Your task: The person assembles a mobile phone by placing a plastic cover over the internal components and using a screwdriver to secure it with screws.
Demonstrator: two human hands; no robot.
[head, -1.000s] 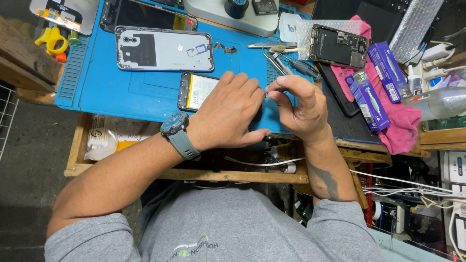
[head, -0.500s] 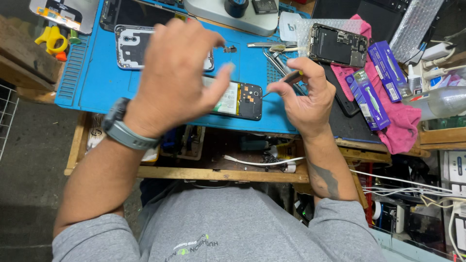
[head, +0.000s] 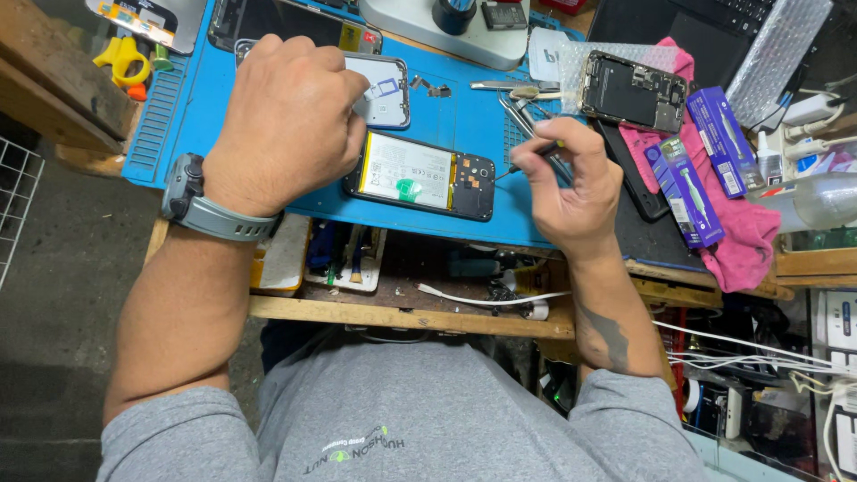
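Observation:
An opened phone (head: 420, 174) with a white battery showing lies on the blue work mat (head: 205, 134). My right hand (head: 571, 183) pinches a thin dark hand tool (head: 528, 158) whose tip points at the phone's right end. My left hand (head: 286, 112), with a grey watch on the wrist, hovers with curled fingers over the mat. Its fingertips are at a white phone back cover (head: 388, 89) just behind the opened phone. Whether anything is pinched between those fingers is hidden.
A second opened dark phone (head: 629, 89) rests on a pink cloth (head: 741, 241) beside two purple boxes (head: 683, 187). Metal tweezers (head: 513, 87) lie on the mat. Below the bench, an open drawer (head: 339, 259) holds tools and a white cable (head: 482, 299). A clear bottle (head: 817, 201) lies at right.
My left hand lifted off the opened phone, uncovering it, then swung left and back to the white back cover. My right hand stayed by the phone's right end with the tool.

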